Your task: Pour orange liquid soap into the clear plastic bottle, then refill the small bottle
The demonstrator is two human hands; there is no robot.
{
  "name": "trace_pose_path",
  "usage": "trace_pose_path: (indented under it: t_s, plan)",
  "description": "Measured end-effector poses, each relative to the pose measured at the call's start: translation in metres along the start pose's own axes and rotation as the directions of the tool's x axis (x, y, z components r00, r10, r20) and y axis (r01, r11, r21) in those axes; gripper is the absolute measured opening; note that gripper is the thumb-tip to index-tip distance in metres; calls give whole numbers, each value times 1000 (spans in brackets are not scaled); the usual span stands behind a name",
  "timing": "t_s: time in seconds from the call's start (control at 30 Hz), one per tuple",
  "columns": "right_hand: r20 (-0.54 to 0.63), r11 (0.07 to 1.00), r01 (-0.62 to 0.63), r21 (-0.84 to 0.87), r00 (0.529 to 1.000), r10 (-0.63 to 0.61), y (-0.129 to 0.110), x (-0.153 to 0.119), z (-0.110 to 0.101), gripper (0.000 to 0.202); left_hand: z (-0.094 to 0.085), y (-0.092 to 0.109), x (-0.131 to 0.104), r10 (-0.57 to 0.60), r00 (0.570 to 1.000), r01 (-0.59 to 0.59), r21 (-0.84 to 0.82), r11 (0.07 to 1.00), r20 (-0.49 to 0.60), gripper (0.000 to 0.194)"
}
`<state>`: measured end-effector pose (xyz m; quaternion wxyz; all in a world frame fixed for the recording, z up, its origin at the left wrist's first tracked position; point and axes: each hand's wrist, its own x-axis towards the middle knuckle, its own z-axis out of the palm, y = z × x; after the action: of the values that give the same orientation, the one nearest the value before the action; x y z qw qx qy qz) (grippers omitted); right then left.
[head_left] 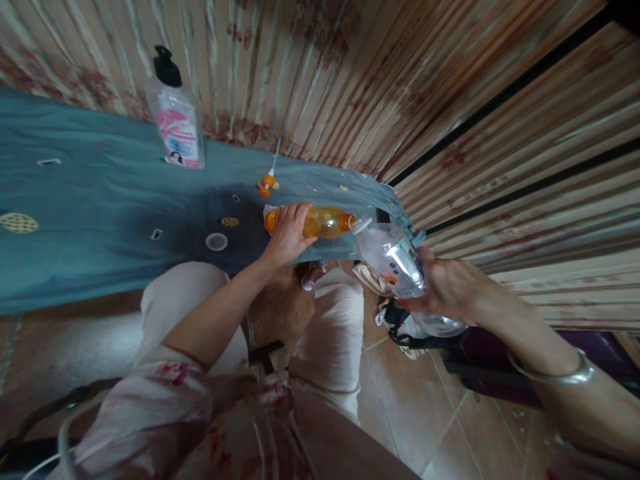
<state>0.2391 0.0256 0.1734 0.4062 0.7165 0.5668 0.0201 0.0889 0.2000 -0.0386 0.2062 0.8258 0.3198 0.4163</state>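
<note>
My left hand [287,233] is wrapped round an orange see-through bottle [327,223], whose neck points to the right. In my right hand [440,287] is a large clear plastic bottle [393,257], tilted so that its mouth meets or nearly meets the orange bottle's open neck; whether they touch I cannot tell. Above my left hand, an orange spray pump [267,183] with a thin tube lies on the teal cloth [110,200]. A round, pale cap [217,241] rests on the cloth to the left of my left hand.
At the back left stands a clear pump bottle [177,130] with a black head and pink label. A pleated, patterned curtain [310,80] hangs behind the cloth-covered surface and along the right. Below on the tiled floor [400,393] are a bag [400,327] and a dark purple object [500,367].
</note>
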Motion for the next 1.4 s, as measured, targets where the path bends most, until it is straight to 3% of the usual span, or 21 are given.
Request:
trace_pose_path:
  t_s: [1.4]
  plan:
    - [-13,1000,13,11,1000,-13,1,0,2,70,-1,1,0,-11,1000,11,11,1000,13,71]
